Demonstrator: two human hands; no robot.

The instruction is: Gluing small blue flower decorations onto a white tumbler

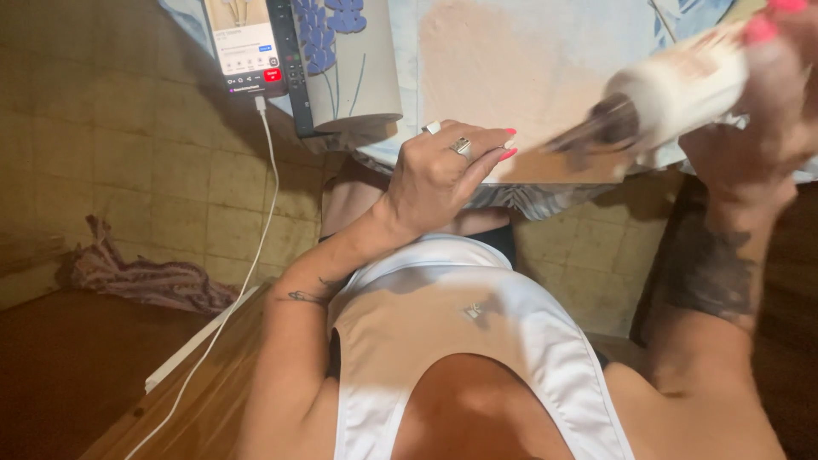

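Item: wooden board [511,77], pale and square-edged, lying flat on the counter [409,51] over a blue-flowered cloth, its near edge overhanging toward your lap.

Item: white bottle [682,85], cylindrical, with a dark nozzle. It is tilted low, nozzle pointing left and down toward the board's near right part. The nozzle is blurred, so you cannot tell whether it touches the wood or whether anything is coming out.

Right hand [767,94]: wrapped closed round the bottle's body, fingers curled over the top, thumb side hidden. Grip looks firm.

Left hand [447,175]: fingers held together and bent, fingertips resting on the near edge of the board, palm off the wood. It holds nothing; rings show on two fingers. It appears to be steadying the board.

Handling notes, as judgement only:
- Keep your left fingertips pressing at the edge so the board does not slide on the cloth.
- Keep those fingertips apart from the nozzle's path; they sit near it now.
- Hold the bottle at a low, steady tilt and squeeze evenly, so the line does not blob.
- Mind the overhang: whatever runs off the near edge would land on your lap.

Nearby: phone [247,43], propped upright at the counter's left, screen lit, with a white cable [256,247] trailing down past your left arm. A rumpled cloth [145,277] lies on the tiled floor at left.
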